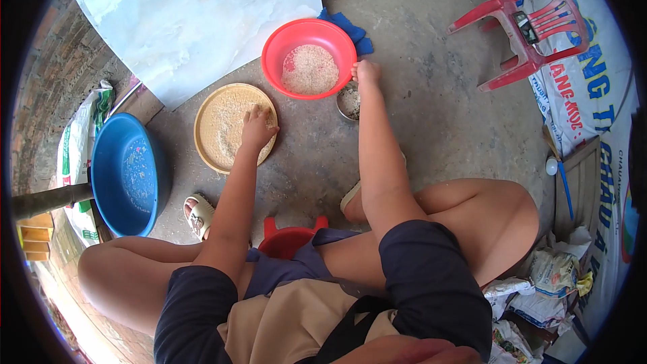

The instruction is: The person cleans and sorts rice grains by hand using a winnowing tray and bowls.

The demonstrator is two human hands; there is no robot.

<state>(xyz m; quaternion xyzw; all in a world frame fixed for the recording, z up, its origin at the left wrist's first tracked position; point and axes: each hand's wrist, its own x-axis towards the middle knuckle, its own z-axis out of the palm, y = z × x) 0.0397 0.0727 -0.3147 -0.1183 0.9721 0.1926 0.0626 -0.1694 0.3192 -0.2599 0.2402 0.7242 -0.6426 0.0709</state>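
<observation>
A round, shallow woven tray (204, 136) lies on the floor with pale rice grains (229, 121) spread over it. My left hand (256, 128) rests over the tray's right side, fingers apart and touching the grains. Behind and to the right stands a red plastic basin (269, 61) with a heap of rice (311, 71) inside. My right hand (366, 73) is closed at the basin's right rim; whatever its fingers hold is hidden. Just below that hand, a small metal bowl (344, 114) containing grains is partly covered by my forearm.
A blue tub (162, 182) with scattered grains stands at left. A pale glossy sheet (202, 20) covers the floor behind the tray. Beside the basin lies a blue cloth (350, 27). A red chair (499, 10) is at upper right, near large printed sacks (566, 94).
</observation>
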